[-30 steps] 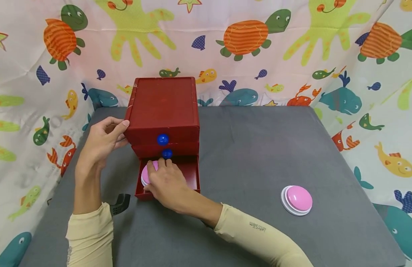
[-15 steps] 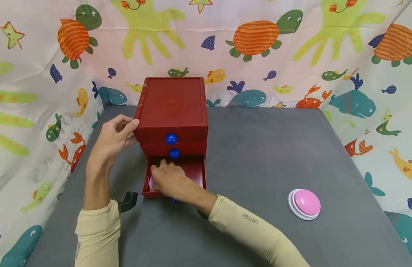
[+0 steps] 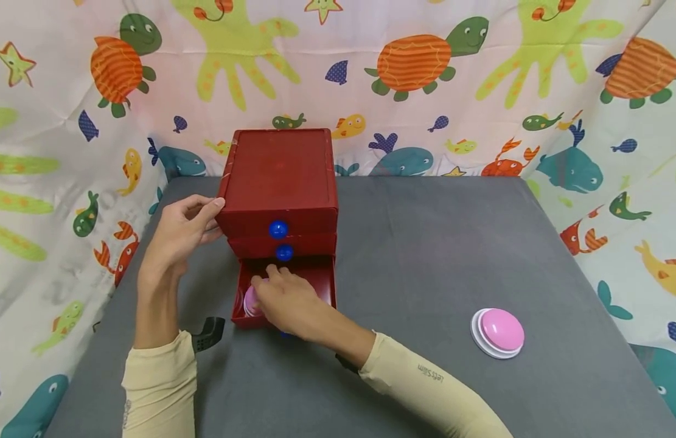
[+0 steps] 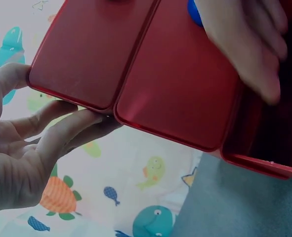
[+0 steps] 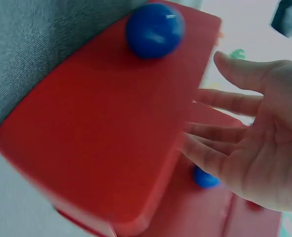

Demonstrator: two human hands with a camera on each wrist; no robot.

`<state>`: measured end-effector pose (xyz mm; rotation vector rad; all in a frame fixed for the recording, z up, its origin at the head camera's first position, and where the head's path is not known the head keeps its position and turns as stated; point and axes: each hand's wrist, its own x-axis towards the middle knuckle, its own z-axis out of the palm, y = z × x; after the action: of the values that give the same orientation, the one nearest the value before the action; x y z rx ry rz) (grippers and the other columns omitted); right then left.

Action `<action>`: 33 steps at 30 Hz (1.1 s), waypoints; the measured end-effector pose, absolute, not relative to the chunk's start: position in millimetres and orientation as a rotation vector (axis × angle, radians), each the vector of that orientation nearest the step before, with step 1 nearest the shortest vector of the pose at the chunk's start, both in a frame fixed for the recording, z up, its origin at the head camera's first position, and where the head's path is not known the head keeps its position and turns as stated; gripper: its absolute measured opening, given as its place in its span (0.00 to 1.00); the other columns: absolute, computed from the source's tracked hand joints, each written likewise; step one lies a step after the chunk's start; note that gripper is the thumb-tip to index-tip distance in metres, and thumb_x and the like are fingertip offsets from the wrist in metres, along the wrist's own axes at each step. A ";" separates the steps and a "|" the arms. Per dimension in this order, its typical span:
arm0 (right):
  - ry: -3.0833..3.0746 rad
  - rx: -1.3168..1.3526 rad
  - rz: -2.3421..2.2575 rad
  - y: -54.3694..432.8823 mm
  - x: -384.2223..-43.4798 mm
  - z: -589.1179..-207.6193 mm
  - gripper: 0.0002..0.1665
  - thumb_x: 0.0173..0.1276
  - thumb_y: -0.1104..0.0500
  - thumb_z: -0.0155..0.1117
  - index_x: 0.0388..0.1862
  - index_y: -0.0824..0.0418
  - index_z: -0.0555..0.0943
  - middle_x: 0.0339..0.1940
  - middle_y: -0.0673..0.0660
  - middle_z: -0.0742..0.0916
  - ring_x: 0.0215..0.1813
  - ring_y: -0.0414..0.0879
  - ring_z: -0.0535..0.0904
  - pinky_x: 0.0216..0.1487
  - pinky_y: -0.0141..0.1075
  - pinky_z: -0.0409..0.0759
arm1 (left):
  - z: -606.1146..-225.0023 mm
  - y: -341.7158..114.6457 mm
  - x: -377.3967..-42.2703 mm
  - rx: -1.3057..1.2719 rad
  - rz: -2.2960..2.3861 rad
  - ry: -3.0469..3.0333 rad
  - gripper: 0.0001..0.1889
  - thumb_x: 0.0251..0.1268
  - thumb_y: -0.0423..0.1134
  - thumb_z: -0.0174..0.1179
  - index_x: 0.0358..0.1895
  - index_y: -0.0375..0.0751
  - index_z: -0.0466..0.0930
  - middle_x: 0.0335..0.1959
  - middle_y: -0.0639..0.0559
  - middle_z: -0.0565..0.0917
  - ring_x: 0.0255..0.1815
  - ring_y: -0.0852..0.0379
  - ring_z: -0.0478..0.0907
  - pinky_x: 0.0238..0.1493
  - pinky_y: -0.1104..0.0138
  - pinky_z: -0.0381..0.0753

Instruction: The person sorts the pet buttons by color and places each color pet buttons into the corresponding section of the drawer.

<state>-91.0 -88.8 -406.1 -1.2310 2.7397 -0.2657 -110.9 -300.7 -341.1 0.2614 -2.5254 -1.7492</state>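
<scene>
A red drawer cabinet [image 3: 280, 170] with blue knobs stands on the grey table. My left hand [image 3: 181, 228] holds its front left corner, the thumb at the top edge and the fingers against the side; the left wrist view shows this grip closely. The bottom drawer [image 3: 321, 283] is pulled out. Inside, at its left, lies a pink push button [image 3: 251, 300] with a white base, partly covered by my right hand [image 3: 288, 304]. That hand reaches over the drawer's front with fingers extended. In the right wrist view the fingers [image 5: 225, 101] are spread and grip nothing.
A second pink push button [image 3: 502, 330] on a white base sits on the table [image 3: 414, 255] to the right. The upper two drawers are closed, with blue knobs [image 3: 278, 229] at their fronts. A curtain [image 3: 414, 109] printed with sea animals surrounds the table.
The pink button sits lower in the drawer than a second ago, and my right fingers have come off it. My left hand keeps its hold on the cabinet. The head view shifted slightly.
</scene>
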 end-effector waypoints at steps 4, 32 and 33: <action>2.779 -1.248 -0.339 -60.7 -78.4 -390.1 0.23 0.75 0.45 0.67 0.63 0.54 0.82 0.46 0.54 0.83 0.45 0.45 0.78 0.44 0.31 0.85 | -338.0 -300.7 -110.1 0.295 -1.796 -2.498 0.31 0.77 0.58 0.58 0.68 0.37 0.74 0.51 0.60 0.81 0.42 0.73 0.87 0.48 0.74 0.86; 2.999 -0.502 -0.451 203.4 -89.6 -394.7 0.29 0.71 0.55 0.72 0.66 0.67 0.78 0.60 0.73 0.81 0.56 0.67 0.82 0.52 0.62 0.83 | -334.4 -292.8 -112.8 0.404 -1.735 -2.527 0.25 0.74 0.60 0.60 0.60 0.45 0.79 0.47 0.65 0.79 0.38 0.75 0.86 0.42 0.78 0.87; 2.973 -0.435 -0.440 210.9 -88.9 -397.8 0.30 0.71 0.55 0.73 0.66 0.68 0.78 0.59 0.74 0.81 0.55 0.68 0.81 0.51 0.63 0.82 | -334.6 -291.8 -113.1 0.410 -1.736 -2.523 0.23 0.74 0.60 0.60 0.59 0.46 0.80 0.48 0.65 0.79 0.38 0.75 0.86 0.42 0.78 0.87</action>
<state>-88.9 210.9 -397.8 -0.4346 2.9728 -0.4401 -113.1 -291.8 -334.6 0.4102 -2.5231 -1.7360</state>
